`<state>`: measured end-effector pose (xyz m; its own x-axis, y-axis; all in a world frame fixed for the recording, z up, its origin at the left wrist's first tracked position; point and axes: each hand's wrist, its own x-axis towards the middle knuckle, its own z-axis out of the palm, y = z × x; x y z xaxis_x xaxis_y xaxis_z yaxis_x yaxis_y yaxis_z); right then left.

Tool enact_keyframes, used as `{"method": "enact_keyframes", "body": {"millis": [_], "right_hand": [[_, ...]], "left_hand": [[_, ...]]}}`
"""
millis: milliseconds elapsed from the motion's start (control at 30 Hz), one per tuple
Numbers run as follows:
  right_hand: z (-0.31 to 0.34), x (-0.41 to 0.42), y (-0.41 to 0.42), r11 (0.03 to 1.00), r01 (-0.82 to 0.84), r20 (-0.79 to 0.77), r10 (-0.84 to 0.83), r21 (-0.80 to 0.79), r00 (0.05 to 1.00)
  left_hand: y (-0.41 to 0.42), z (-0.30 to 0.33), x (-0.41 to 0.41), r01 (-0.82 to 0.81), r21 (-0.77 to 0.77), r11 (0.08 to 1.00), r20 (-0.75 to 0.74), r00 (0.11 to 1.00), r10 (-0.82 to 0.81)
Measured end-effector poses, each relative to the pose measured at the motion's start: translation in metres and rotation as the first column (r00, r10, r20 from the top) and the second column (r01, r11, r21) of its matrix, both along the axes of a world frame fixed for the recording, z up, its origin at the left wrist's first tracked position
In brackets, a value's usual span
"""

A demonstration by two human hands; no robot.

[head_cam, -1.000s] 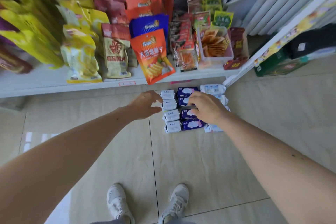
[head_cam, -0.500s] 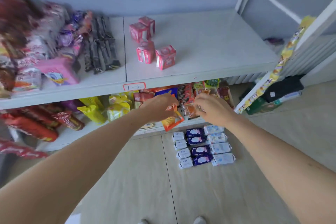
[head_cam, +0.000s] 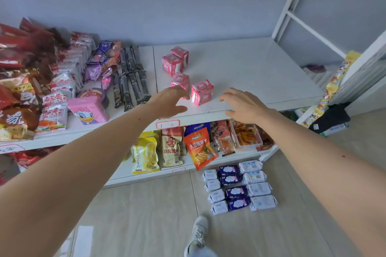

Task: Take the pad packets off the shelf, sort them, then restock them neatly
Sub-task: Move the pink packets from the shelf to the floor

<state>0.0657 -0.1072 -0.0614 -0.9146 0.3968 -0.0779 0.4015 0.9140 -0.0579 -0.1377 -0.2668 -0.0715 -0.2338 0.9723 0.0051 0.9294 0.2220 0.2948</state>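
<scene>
Hands reaching for the pink packets at frame centre, four of them left on the white shelf. Left hand is spread and empty, fingertips just beside the nearest one; right hand is empty too, fingers loosely apart by the shelf edge. Sorted rows lie on the floor, lower right. I'd say squeeze two packets between both palms and lift straight, since they're standing upright and likely tip easily.
</scene>
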Motion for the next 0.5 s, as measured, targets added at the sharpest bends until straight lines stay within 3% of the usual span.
{"method": "enact_keyframes", "body": {"millis": [267, 500], "right_hand": [[0.003, -0.064, 0.043, 0.997, -0.083, 0.026, 0.082, 0.013, 0.996], [-0.018, -0.103, 0.059, 0.992, -0.122, 0.130, 0.120, 0.010, 0.984]], "left_hand": [[0.031, 0.008, -0.040, -0.088, 0.037, 0.995, -0.022, 0.996, 0.088], [0.044, -0.003, -0.072, -0.130, -0.035, 0.991, -0.032, 0.991, 0.129]]}}
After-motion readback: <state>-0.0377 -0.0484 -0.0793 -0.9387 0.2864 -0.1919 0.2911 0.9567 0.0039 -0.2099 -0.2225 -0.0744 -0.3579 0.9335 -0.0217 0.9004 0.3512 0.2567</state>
